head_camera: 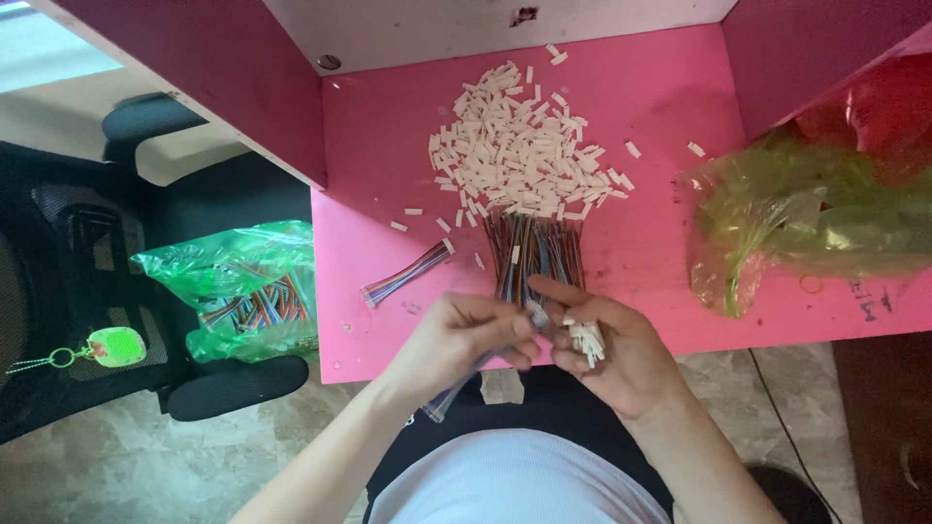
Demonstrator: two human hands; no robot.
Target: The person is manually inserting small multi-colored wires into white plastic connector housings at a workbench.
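Wires in a thin, limp multicoloured bundle (466,374), light and best gripped near the end, are pinched by the left hand (456,340) at lower centre, white connector housings (586,340) are cupped in the right hand (612,349), and beyond, on the pink surface (660,97), a loose wire heap (534,252) and a white connector pile (519,146) are seen.

Far ahead of me the heap of white plugs (519,146) and the wire bundle (536,254) block the table's (379,146) middle. A green bag (806,218) fills the right. Bare pink stays open left, past one loose cable (406,275).
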